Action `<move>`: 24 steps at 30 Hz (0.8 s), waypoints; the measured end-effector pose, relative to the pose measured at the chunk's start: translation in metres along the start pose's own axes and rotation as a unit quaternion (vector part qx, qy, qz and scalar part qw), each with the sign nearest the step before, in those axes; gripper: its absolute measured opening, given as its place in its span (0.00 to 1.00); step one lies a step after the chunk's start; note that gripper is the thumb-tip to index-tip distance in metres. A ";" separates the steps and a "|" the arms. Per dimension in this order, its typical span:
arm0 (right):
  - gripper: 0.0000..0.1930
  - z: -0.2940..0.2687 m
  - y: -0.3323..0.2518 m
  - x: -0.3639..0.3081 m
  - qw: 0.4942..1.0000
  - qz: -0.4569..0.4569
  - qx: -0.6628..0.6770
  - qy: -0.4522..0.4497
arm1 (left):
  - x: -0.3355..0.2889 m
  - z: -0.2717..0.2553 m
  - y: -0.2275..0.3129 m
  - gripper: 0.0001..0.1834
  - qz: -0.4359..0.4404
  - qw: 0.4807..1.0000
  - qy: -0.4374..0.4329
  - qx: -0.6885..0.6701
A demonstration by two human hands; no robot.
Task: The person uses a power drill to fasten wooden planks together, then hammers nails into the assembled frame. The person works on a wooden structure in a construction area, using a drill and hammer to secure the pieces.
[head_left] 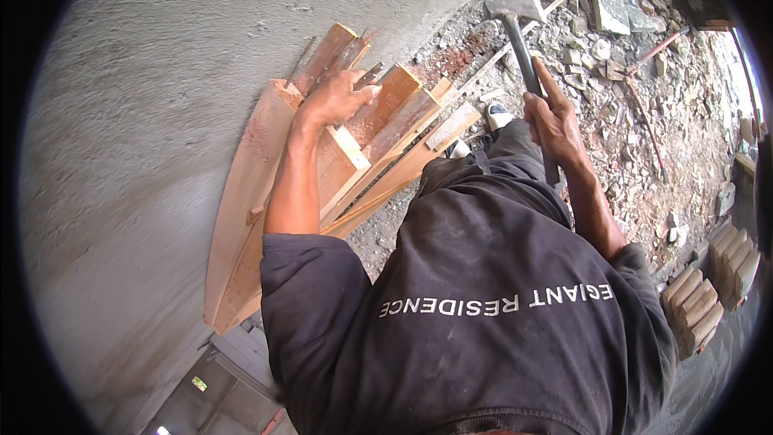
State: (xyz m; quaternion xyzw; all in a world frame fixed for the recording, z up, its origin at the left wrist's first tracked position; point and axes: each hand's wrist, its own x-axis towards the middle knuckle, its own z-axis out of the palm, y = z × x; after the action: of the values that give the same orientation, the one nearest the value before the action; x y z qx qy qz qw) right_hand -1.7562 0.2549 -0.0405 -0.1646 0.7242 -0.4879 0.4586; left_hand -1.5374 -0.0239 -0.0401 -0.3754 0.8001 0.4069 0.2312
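Note:
My right hand (555, 121) is wrapped round the dark handle of a hammer (521, 48), its index finger stretched along the shaft. The hammer's grey metal head is raised at the far end, over the rubble. My left hand (330, 100) is closed over the top of the wooden boards (390, 101) by the wall. A short dark slim piece (369, 74) shows at its fingertips; its kind I cannot make out. Reddish sawdust lies on the boards around this hand. A squared timber end (348, 147) sticks out just below my left wrist.
A rough grey plaster wall (161, 113) rises close on the left. Broken stone and rubble (596, 72) cover the ground ahead and right. A reddish-handled tool (656, 52) lies there. Ribbed tan blocks (692, 310) stand at the lower right. My shoe (498, 116) is beside the boards.

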 end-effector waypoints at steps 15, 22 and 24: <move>0.31 0.038 -0.024 -0.019 0.994 0.017 -0.042 -0.101 | -0.004 0.001 -0.007 0.16 0.018 0.999 0.028 0.001; 0.28 0.059 -0.004 -0.016 0.967 -0.120 -0.115 -0.194 | -0.004 0.000 -0.005 0.17 0.047 0.998 0.032 0.004; 0.27 0.065 -0.016 -0.031 0.932 -0.114 -0.125 -0.320 | -0.004 0.000 -0.006 0.17 0.027 0.999 0.033 0.019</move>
State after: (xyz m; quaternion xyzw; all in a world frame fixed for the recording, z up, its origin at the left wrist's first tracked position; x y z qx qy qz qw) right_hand -1.6896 0.2328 -0.0178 -0.4496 0.5705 -0.3635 0.5833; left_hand -1.5302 -0.0250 -0.0406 -0.3622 0.8248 0.3852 0.2003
